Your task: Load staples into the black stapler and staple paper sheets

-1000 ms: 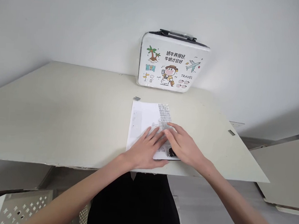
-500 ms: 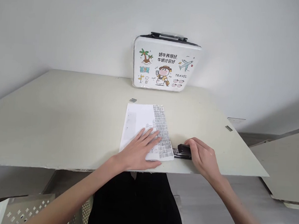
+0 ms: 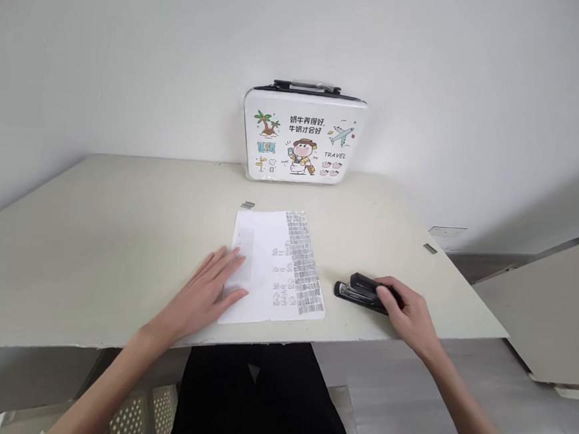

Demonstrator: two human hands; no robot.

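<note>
Printed paper sheets [image 3: 265, 268] lie near the table's front edge, with a dense grey printed band down their right side. My left hand [image 3: 203, 294] rests on the left edge of the paper, fingers stretched and apart. To the right of the paper, with a small gap between, is a black stapler [image 3: 364, 293], its jaw end pointing left. My right hand [image 3: 405, 313] grips the stapler's rear end, thumb on the near side. How many sheets there are I cannot tell.
A white case [image 3: 303, 138] with cartoon prints and a black handle stands against the wall at the table's back. Small grey staple strips [image 3: 247, 205] lie beyond the paper, and another strip [image 3: 430, 249] near the table's right edge. The table [image 3: 117, 243] ends just before my legs.
My left hand has slid from the paper's middle to its left edge. The stapler, in my right hand, has come away from the paper's lower right corner, to the right.
</note>
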